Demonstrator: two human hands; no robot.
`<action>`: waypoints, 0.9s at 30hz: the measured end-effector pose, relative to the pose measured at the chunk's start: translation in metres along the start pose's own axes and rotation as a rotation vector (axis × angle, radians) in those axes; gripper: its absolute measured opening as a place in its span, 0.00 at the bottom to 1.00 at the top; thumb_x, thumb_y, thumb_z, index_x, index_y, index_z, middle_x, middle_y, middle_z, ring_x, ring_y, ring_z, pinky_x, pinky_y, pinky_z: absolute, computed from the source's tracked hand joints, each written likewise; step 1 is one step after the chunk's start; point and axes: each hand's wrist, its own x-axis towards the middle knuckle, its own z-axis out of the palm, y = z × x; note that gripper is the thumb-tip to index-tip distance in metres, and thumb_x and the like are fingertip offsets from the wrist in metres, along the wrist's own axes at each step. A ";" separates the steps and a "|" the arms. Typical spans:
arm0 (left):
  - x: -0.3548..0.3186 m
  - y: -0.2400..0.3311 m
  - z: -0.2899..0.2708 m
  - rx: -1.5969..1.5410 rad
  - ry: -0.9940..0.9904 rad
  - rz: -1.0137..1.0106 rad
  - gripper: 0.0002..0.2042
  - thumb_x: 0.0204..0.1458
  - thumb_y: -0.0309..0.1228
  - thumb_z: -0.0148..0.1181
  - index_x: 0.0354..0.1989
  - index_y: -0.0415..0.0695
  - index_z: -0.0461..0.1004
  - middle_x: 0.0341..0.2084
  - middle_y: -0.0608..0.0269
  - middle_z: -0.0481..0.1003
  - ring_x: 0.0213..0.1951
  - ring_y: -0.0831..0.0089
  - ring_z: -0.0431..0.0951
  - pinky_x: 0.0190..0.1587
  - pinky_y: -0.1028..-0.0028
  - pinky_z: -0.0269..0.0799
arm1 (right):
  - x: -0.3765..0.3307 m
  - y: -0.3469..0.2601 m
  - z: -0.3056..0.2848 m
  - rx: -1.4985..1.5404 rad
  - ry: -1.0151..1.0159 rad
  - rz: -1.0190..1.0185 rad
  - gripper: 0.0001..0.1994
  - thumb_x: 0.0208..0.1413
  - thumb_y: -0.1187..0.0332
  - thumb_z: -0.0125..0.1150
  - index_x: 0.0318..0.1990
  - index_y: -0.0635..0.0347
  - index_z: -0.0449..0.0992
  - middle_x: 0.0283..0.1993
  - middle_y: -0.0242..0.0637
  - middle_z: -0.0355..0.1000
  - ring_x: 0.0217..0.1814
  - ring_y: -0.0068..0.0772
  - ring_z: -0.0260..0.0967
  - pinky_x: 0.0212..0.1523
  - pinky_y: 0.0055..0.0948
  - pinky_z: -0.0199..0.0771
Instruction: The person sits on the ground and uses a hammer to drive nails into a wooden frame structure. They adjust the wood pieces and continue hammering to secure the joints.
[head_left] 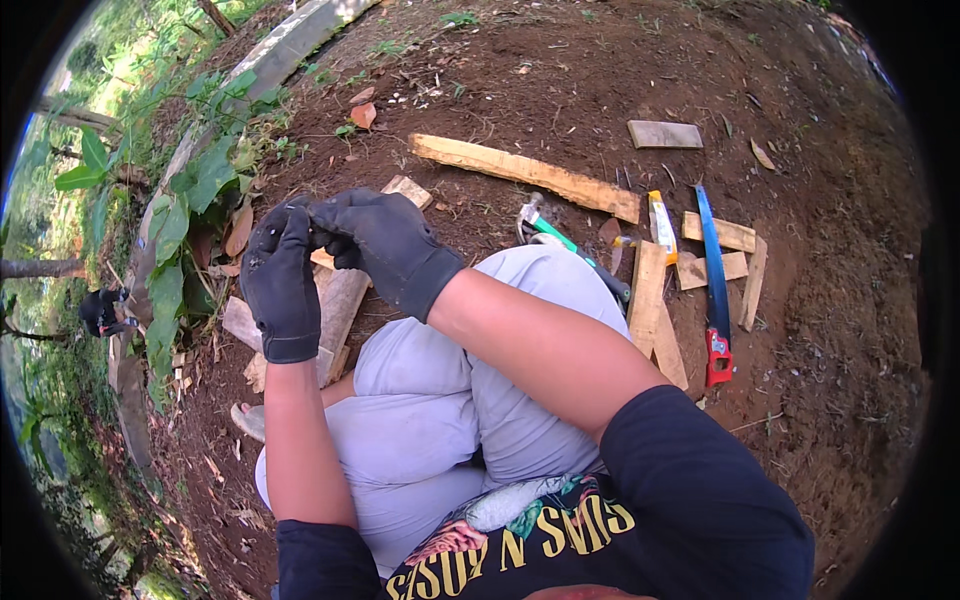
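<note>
Dark work gloves cover both hands, which meet above my left knee. My left hand (281,290) is closed, its fingertips pinched toward the other glove. My right hand (390,250) is closed too, its fingers bent against the left fingertips. Anything pinched between them is too small or too hidden to make out. Beneath the gloves lie joined or stacked wood pieces (345,295), partly covered by my hands. Past my right knee rests a hammer (557,236) with a green and black handle, partly hidden by my leg.
On brown soil to the right lie a handsaw (716,275) with blue blade and red handle, a yellow-and-white tube (662,225) and several short wood pieces (754,285). Farther off are a long rough board (525,176) and a small block (665,134). Leafy plants (205,180) and a concrete edge (280,55) border the left.
</note>
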 end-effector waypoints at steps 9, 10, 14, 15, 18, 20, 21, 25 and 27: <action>0.013 -0.002 -0.017 0.423 0.172 0.039 0.15 0.63 0.38 0.72 0.50 0.40 0.87 0.39 0.64 0.86 0.36 0.76 0.82 0.45 0.72 0.77 | -0.061 -0.108 -0.083 -1.257 -0.014 -0.455 0.17 0.64 0.59 0.68 0.53 0.61 0.84 0.48 0.42 0.84 0.47 0.37 0.83 0.51 0.36 0.81; 0.022 -0.010 -0.033 0.649 0.160 0.087 0.16 0.61 0.41 0.73 0.49 0.41 0.88 0.41 0.62 0.87 0.39 0.74 0.84 0.49 0.70 0.78 | -0.078 -0.126 -0.105 -1.366 0.071 -0.474 0.16 0.65 0.62 0.68 0.54 0.63 0.83 0.47 0.42 0.83 0.48 0.35 0.82 0.51 0.35 0.81; 0.018 -0.020 -0.040 1.073 -0.078 -0.029 0.19 0.60 0.49 0.68 0.47 0.46 0.89 0.39 0.52 0.87 0.42 0.57 0.86 0.48 0.59 0.77 | -0.143 -0.076 -0.263 -1.929 0.409 -0.076 0.20 0.62 0.54 0.66 0.52 0.60 0.83 0.50 0.50 0.83 0.53 0.56 0.82 0.52 0.49 0.80; 0.018 -0.022 -0.037 1.093 -0.161 -0.175 0.19 0.60 0.50 0.67 0.48 0.48 0.89 0.43 0.54 0.87 0.46 0.58 0.86 0.52 0.59 0.77 | -0.162 -0.055 -0.307 -1.949 0.398 0.032 0.20 0.62 0.55 0.65 0.52 0.60 0.82 0.52 0.51 0.83 0.54 0.57 0.81 0.52 0.52 0.79; 0.012 -0.048 -0.058 1.026 -0.086 -0.209 0.21 0.60 0.52 0.66 0.52 0.51 0.88 0.49 0.56 0.87 0.54 0.58 0.85 0.60 0.61 0.76 | -0.182 -0.008 -0.354 -1.938 0.442 -0.256 0.15 0.66 0.62 0.59 0.54 0.57 0.82 0.52 0.49 0.81 0.56 0.56 0.79 0.56 0.51 0.77; 0.013 -0.054 -0.060 0.968 -0.021 -0.241 0.22 0.60 0.52 0.66 0.53 0.51 0.88 0.50 0.55 0.87 0.54 0.58 0.85 0.60 0.61 0.76 | -0.181 0.002 -0.355 -2.041 0.460 -0.260 0.15 0.67 0.63 0.58 0.55 0.54 0.82 0.52 0.47 0.81 0.57 0.54 0.78 0.57 0.49 0.76; 0.013 -0.056 -0.058 0.936 0.004 -0.253 0.22 0.60 0.52 0.66 0.54 0.51 0.88 0.51 0.55 0.87 0.54 0.58 0.85 0.60 0.61 0.76 | -0.177 0.009 -0.368 -2.100 0.509 -0.241 0.16 0.65 0.60 0.60 0.57 0.51 0.82 0.54 0.44 0.80 0.57 0.50 0.77 0.58 0.47 0.76; 0.018 -0.066 -0.039 1.026 -0.080 -0.207 0.23 0.61 0.53 0.67 0.54 0.49 0.88 0.50 0.53 0.87 0.53 0.57 0.86 0.60 0.61 0.77 | -0.166 0.012 -0.390 -2.089 0.466 -0.238 0.18 0.67 0.59 0.58 0.60 0.51 0.80 0.56 0.44 0.80 0.59 0.50 0.77 0.59 0.48 0.75; 0.019 -0.072 -0.038 1.001 -0.117 -0.225 0.22 0.61 0.52 0.67 0.54 0.49 0.88 0.49 0.52 0.87 0.53 0.57 0.86 0.59 0.61 0.77 | -0.161 0.006 -0.381 -2.004 0.420 -0.183 0.18 0.67 0.60 0.57 0.61 0.53 0.80 0.57 0.46 0.80 0.60 0.51 0.77 0.59 0.48 0.75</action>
